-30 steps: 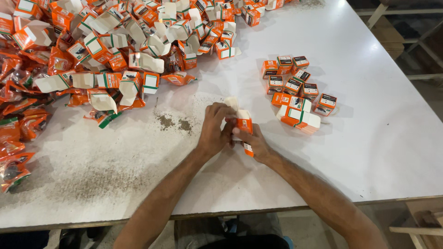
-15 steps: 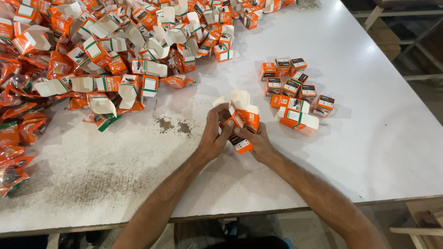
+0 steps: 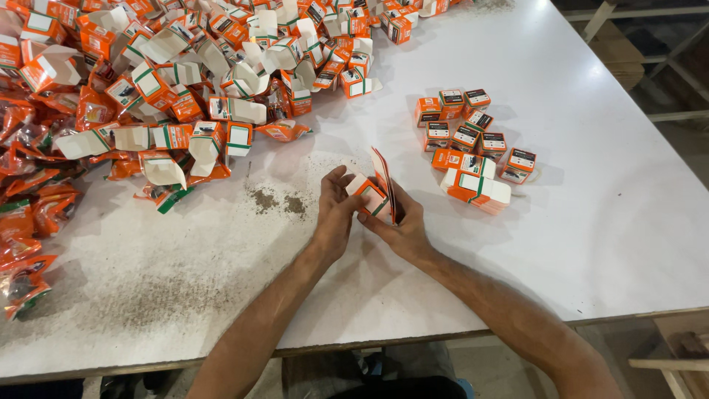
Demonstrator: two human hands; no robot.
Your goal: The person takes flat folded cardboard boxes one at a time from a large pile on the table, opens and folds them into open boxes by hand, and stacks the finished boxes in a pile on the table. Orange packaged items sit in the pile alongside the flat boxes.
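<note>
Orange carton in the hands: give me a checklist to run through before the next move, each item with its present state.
1. Both hands on the carton: ok. Left hand and right hand grip the small orange carton.
2. Flap open: ok, the flap stands up.
3. Contents inside: cannot tell.
4. Clear table space ahead: ok.
5. Closed cartons within reach: ok, grouped beside the right hand.
6. Dark crumbs away from the carton: ok, apart.
</note>
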